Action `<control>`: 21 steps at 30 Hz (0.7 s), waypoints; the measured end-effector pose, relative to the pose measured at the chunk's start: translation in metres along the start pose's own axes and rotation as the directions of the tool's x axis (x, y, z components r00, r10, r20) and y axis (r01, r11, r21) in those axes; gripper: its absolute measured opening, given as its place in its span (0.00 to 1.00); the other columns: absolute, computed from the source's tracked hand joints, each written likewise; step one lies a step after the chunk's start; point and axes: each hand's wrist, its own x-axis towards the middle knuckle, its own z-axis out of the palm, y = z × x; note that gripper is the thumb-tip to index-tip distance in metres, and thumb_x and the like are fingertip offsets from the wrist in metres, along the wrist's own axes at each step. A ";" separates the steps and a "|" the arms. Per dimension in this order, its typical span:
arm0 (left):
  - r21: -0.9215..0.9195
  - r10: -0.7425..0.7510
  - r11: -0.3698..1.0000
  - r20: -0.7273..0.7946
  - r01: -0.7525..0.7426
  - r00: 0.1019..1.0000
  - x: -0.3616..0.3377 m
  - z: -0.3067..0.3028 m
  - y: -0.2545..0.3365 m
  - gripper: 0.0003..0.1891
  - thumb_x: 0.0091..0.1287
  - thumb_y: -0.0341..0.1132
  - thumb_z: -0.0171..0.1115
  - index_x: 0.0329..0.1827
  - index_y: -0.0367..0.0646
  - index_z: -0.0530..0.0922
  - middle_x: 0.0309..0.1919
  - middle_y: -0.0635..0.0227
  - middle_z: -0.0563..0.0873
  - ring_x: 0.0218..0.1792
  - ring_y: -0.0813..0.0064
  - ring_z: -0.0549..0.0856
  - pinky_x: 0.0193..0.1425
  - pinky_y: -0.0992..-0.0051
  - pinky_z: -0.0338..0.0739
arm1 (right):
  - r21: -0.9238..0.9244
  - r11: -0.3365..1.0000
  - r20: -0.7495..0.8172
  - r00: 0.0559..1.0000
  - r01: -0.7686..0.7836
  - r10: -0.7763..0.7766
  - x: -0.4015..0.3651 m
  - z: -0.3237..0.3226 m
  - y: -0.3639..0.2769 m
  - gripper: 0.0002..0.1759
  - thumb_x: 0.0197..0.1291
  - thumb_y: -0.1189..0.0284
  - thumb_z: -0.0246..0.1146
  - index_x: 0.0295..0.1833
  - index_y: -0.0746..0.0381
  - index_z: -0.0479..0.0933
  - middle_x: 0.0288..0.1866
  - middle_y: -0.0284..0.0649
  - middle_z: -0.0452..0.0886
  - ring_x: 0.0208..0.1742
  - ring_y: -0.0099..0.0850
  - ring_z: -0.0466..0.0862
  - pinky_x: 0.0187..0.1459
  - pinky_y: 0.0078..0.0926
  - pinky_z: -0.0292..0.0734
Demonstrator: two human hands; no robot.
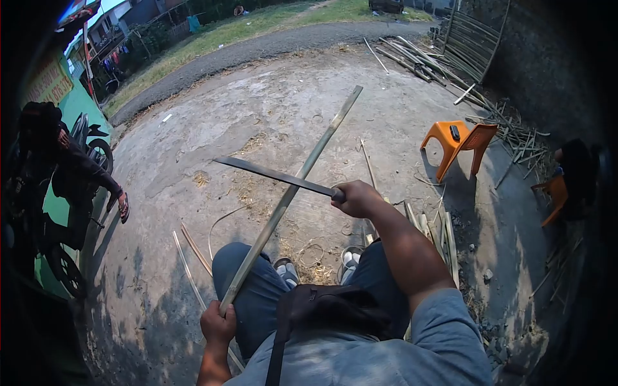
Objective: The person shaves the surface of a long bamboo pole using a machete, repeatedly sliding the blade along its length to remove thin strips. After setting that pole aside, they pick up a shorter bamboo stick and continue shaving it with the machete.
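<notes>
My left hand is wrapped round the near end of a long split bamboo piece, beside my left knee. The bamboo slants up and away to the right across my lap, its far end raised ahead of me. In my right hand is the handle of a machete, fingers closed about it. The dark blade points left and crosses the bamboo, overlapping it in this view a little above its middle. A black bag rests at my waist.
Bamboo strips lie by my right leg, and thin strips by my left. An orange plastic chair with a small black object stands at right. Farther back is a bamboo pile. A person and motorbike are at left.
</notes>
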 end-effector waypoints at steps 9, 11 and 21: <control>0.060 0.042 0.997 0.029 -0.044 0.999 0.015 -0.002 -0.010 0.26 0.78 0.56 0.55 0.31 0.41 0.78 0.24 0.45 0.83 0.31 0.36 0.84 0.34 0.45 0.75 | -0.262 0.950 0.252 0.962 0.170 -0.102 0.004 0.015 -0.027 0.18 0.61 0.56 0.70 0.53 0.50 0.86 0.46 0.43 0.90 0.51 0.45 0.89 0.53 0.45 0.83; 0.068 0.021 0.997 0.036 -0.024 0.999 0.019 -0.001 -0.010 0.28 0.80 0.56 0.53 0.29 0.40 0.78 0.24 0.45 0.82 0.31 0.36 0.84 0.33 0.45 0.74 | -0.233 0.934 0.264 0.942 0.271 -0.207 0.006 0.022 -0.029 0.16 0.59 0.57 0.70 0.50 0.50 0.87 0.45 0.42 0.90 0.48 0.46 0.89 0.50 0.47 0.83; 0.065 -0.009 0.998 0.006 0.008 1.000 0.021 -0.002 -0.002 0.29 0.79 0.55 0.56 0.25 0.40 0.77 0.21 0.47 0.81 0.28 0.38 0.83 0.31 0.47 0.73 | 0.018 0.999 -0.005 1.000 -0.028 0.028 0.035 0.026 0.031 0.19 0.63 0.57 0.69 0.56 0.51 0.86 0.51 0.45 0.90 0.56 0.44 0.88 0.57 0.44 0.82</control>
